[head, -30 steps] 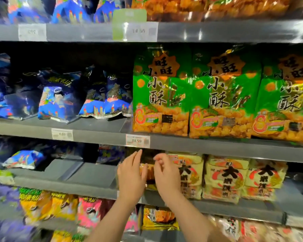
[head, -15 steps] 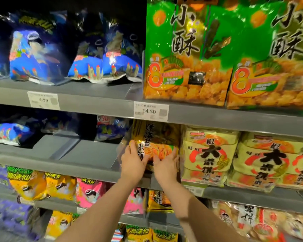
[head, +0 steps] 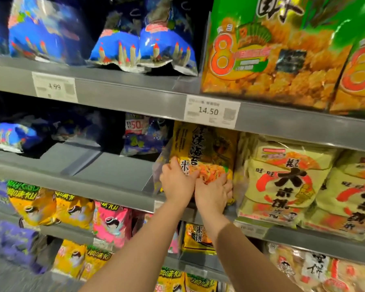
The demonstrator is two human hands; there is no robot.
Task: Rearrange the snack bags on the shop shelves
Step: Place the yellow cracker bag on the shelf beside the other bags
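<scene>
A yellow rice-cracker bag [head: 207, 148] with dark characters stands upright on the middle grey shelf [head: 114, 171], just under the 14.50 price tag [head: 211, 111]. Both hands press on its lower front. My left hand [head: 177, 183] covers the bag's lower left, fingers curled over it. My right hand [head: 214, 191] lies flat on the lower right, touching my left hand. The bag's bottom edge is hidden behind the hands. Pale yellow bags with red and black print [head: 282, 182] stand right beside it.
Left of the yellow bag the shelf floor is bare, with blue bags [head: 143, 135] further back. Large green-orange bags [head: 272, 55] and blue bags [head: 143, 47] fill the shelf above. Yellow and pink bags [head: 72, 209] hang below.
The camera has come closer and lower to the shelf. Both hands went from hovering in front of the yellow bag to pressing on its lower front, close together.
</scene>
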